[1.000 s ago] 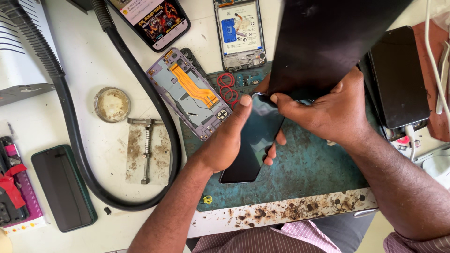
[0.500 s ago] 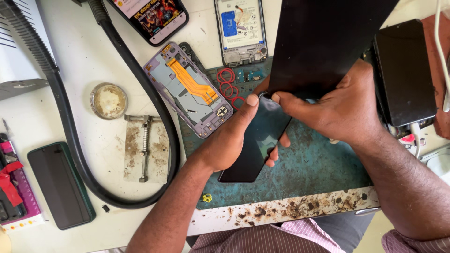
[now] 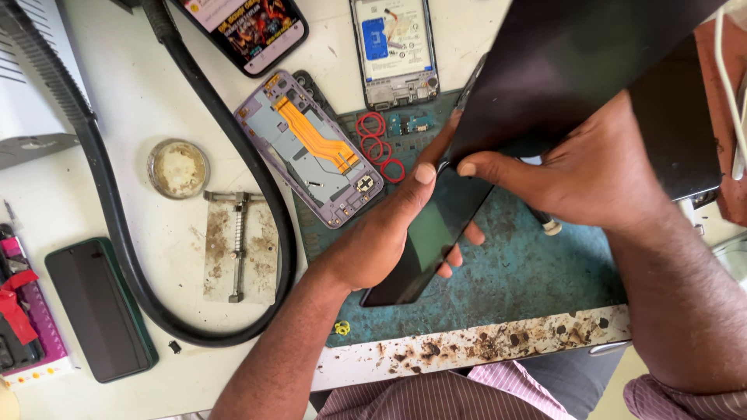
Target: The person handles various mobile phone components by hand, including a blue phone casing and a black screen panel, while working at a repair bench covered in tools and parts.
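Observation:
My left hand (image 3: 389, 233) grips a black phone (image 3: 424, 241) by its long edges, thumb on top, above the worn blue-green mat (image 3: 529, 272). My right hand (image 3: 580, 175) pinches a large thin dark sheet (image 3: 576, 62) right at the phone's upper end; the sheet rises toward the camera and hides the top right of the bench. An opened purple phone frame (image 3: 311, 148) with an orange flex cable lies just left of my left thumb. Red rubber rings (image 3: 379, 140) lie beside it on the mat.
A thick black hose (image 3: 117, 233) loops across the white bench. A small round dish (image 3: 177, 168), a metal clamp on a stained plate (image 3: 237, 245), a dark phone (image 3: 99, 309), a lit phone (image 3: 245, 31), an opened phone back (image 3: 393, 50) and a white device (image 3: 31, 85) lie around.
The dark sheet has come closer to the camera and covers more of the upper right. Both hands keep their hold and have barely shifted.

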